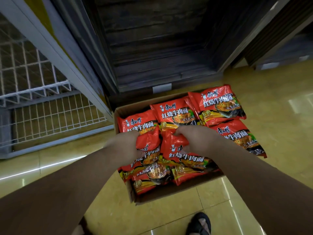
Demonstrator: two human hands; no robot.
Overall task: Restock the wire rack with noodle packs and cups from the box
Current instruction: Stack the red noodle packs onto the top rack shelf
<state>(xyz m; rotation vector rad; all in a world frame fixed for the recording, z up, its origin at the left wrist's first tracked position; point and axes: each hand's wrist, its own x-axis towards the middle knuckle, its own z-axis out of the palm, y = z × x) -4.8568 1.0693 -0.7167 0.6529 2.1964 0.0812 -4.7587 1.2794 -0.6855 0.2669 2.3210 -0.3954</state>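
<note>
Head view, looking down at a cardboard box (169,195) on yellow floor tiles (279,129). Left of the box: white wire rack (42,106), low tier bare, behind a grey frame post (55,53). Beyond the box: dark wooden panel (160,48). Inside the box: red noodle packs (174,112) in loose layers, some spilling over the right edge. Over the box's middle: left hand (125,146) clutching a crumpled pack (149,141), right hand (199,139) gripping the neighbouring pack (177,148). Right of the box's near corner: a dark sandal (200,223).
</note>
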